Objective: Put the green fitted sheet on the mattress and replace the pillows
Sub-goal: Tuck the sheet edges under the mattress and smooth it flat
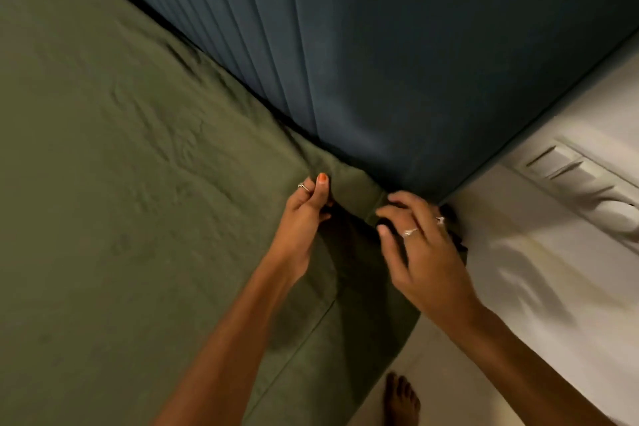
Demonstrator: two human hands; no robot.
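The green fitted sheet [121,149] lay spread over the mattress, its long side running along the blue headboard [380,45]. You were on the step of fitting the bed's corner beside the headboard and the white wall [553,252]. Your left hand [304,218] pinched the sheet there. Your right hand [418,252] curled over the corner fold, but I cannot tell if it held any. Your 2 hands were close together. Next, I think, you had to tug the corner down and under. No pillows showed.
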